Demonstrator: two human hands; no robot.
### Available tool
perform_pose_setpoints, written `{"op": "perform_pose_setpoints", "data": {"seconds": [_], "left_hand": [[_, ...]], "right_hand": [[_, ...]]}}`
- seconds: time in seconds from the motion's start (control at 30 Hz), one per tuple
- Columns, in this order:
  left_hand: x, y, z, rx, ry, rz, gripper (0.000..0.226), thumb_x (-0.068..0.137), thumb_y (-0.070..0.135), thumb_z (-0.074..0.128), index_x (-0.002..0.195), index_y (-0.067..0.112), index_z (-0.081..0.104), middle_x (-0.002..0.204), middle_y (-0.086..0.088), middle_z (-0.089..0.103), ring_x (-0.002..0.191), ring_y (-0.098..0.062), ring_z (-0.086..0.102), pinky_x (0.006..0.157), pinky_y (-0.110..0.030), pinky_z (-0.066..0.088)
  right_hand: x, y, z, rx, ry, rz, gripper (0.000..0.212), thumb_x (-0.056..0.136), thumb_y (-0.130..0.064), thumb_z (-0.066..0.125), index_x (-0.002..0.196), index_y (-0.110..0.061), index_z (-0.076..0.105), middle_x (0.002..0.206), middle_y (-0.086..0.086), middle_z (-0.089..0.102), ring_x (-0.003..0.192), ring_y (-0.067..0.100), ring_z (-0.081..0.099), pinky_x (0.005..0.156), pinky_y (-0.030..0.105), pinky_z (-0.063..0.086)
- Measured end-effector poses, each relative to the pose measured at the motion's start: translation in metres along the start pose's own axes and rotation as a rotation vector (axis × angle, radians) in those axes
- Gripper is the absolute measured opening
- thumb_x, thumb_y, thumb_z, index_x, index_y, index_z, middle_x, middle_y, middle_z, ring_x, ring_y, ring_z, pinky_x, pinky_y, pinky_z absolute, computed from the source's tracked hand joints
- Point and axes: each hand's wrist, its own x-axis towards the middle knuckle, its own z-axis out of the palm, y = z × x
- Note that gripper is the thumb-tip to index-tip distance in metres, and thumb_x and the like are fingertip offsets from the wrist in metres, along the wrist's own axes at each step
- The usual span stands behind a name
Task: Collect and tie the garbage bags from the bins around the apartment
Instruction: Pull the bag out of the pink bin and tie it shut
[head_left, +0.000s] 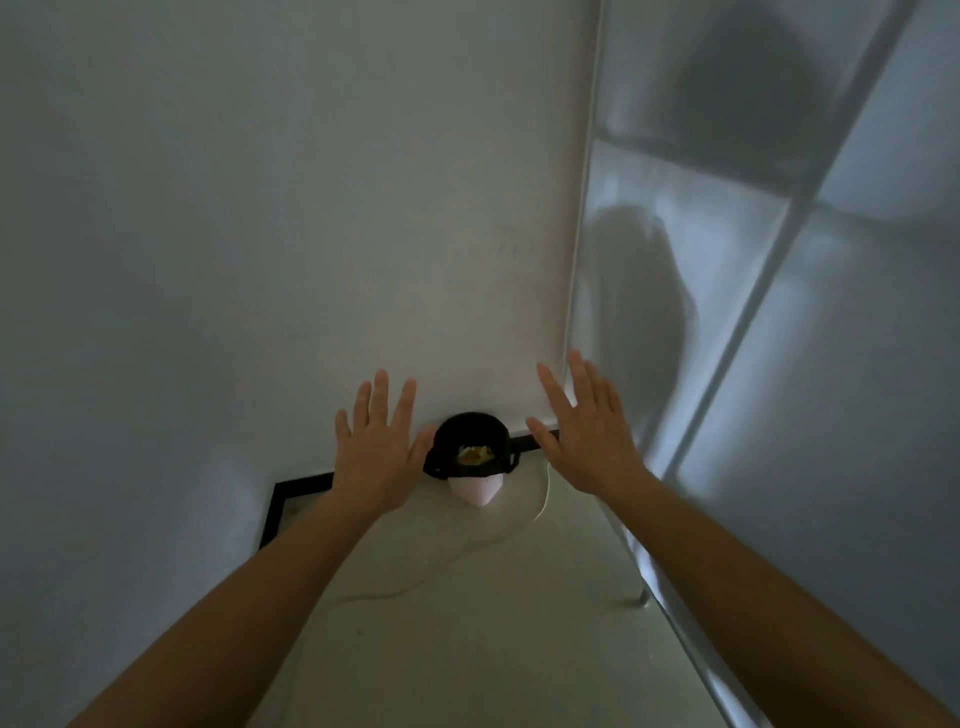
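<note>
A small pink bin (477, 492) stands on the floor in a dim corner, against the white wall. A black garbage bag (470, 434) lines it, its rim folded over the top, with yellowish waste (474, 455) showing inside. My left hand (378, 442) hovers just left of the bag, fingers spread and straight, thumb close to the bag's rim. My right hand (586, 432) hovers to the right of the bag, also spread flat and holding nothing. Both arms stretch forward over the floor.
White walls (260, 234) close the corner at left and ahead, with a black skirting (296, 491) along the floor. A frosted glass partition (779, 338) with a metal frame runs along the right. A thin white cord (545, 493) trails on the pale floor near the bin.
</note>
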Motion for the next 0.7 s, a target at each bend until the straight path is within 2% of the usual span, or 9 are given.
{"op": "perform_pose_setpoints", "data": {"seconds": [0.13,0.33,0.47,0.7], "left_hand": [[0.082,-0.019,0.011,-0.007,0.002,-0.055,0.073,0.098,0.060,0.015,0.160,0.025,-0.001,0.167,-0.011,-0.009,0.154,-0.032,-0.004,0.121,-0.056,0.007],[0.193,-0.063,0.058,-0.023,-0.039,-0.089,0.074,0.096,0.062,0.011,0.159,0.025,-0.001,0.167,-0.011,-0.009,0.154,-0.032,-0.005,0.121,-0.057,0.006],[0.273,-0.102,0.107,-0.047,-0.073,-0.076,0.077,0.095,0.067,0.007,0.160,0.024,0.006,0.167,-0.013,-0.003,0.153,-0.034,0.001,0.119,-0.059,0.009],[0.417,-0.147,0.163,-0.096,-0.209,-0.015,0.070,0.100,0.059,0.012,0.160,0.024,0.001,0.167,-0.011,-0.009,0.154,-0.033,-0.003,0.121,-0.057,0.007]], "right_hand": [[0.100,0.008,0.021,0.022,-0.054,0.040,0.073,0.098,-0.064,0.018,0.159,-0.029,0.001,0.166,0.019,-0.003,0.152,0.039,0.007,0.121,0.051,0.010],[0.216,0.012,0.077,0.005,-0.134,-0.006,0.077,0.093,-0.067,0.007,0.159,-0.029,0.000,0.166,0.018,-0.007,0.152,0.038,0.005,0.123,0.051,0.010],[0.286,0.015,0.133,-0.014,-0.177,0.020,0.078,0.092,-0.068,0.006,0.159,-0.028,-0.001,0.165,0.019,-0.007,0.152,0.039,0.005,0.122,0.050,0.009],[0.404,0.026,0.197,-0.052,-0.262,0.134,0.080,0.091,-0.069,0.003,0.159,-0.027,0.001,0.165,0.019,-0.007,0.152,0.040,0.007,0.122,0.050,0.010]]}}
